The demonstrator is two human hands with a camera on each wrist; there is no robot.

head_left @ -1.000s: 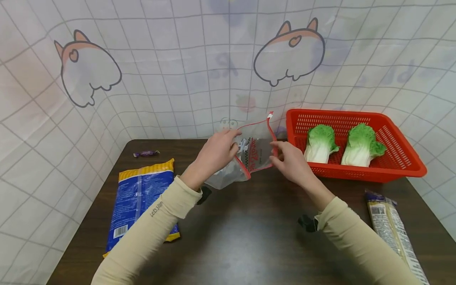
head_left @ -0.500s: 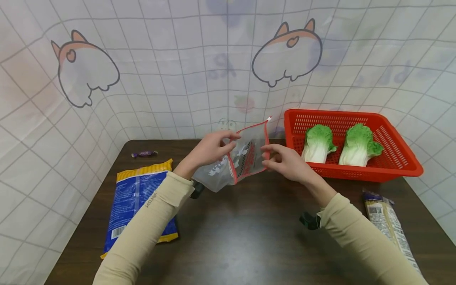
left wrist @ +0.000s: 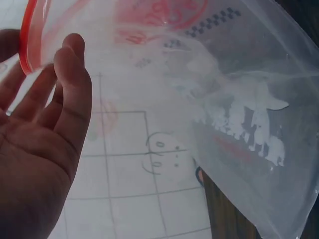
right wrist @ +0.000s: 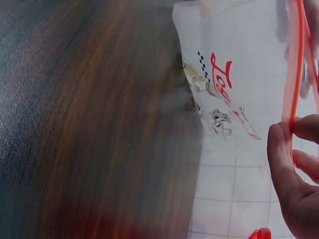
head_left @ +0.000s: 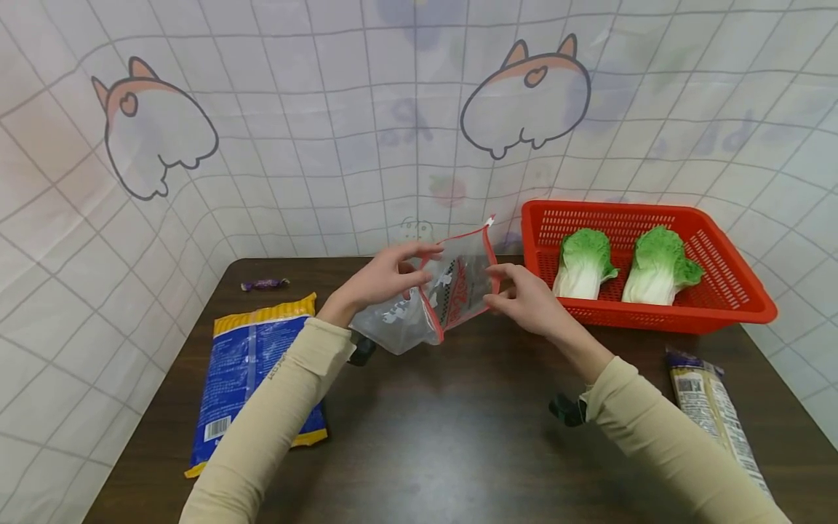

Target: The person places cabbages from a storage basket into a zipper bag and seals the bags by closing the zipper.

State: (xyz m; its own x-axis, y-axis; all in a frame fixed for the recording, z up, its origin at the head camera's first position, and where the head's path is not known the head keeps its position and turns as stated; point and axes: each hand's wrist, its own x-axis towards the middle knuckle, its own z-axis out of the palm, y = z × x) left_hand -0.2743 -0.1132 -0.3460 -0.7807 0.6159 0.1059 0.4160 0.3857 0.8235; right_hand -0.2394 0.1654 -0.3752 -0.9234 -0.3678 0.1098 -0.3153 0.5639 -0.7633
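A clear zip bag (head_left: 402,327) with red zipper edges and printed pictures is held up above the back of the table, its mouth spread apart. My left hand (head_left: 386,275) pinches one red edge between thumb and fingers, as the left wrist view shows with the bag (left wrist: 249,119) hanging to the right. Opposite it, my right hand (head_left: 529,297) pinches the other red edge. In the right wrist view, the thumb and fingers of that hand (right wrist: 294,184) meet on the red strip. A white slider (head_left: 490,221) sits at the bag's top corner. Nothing shows inside the bag.
At the right back stands a red basket (head_left: 641,317) with two Chinese cabbages (head_left: 583,266). A long purple-topped packet (head_left: 713,411) lies in front of it. On the left are a blue and yellow packet (head_left: 262,364) and a purple wrapped candy (head_left: 265,284). A patterned curtain (head_left: 327,131) closes the back.
My left hand has shifted left with its edge of the bag, and the mouth has turned more toward me. The right hand has moved only slightly. Packets and basket keep their places.
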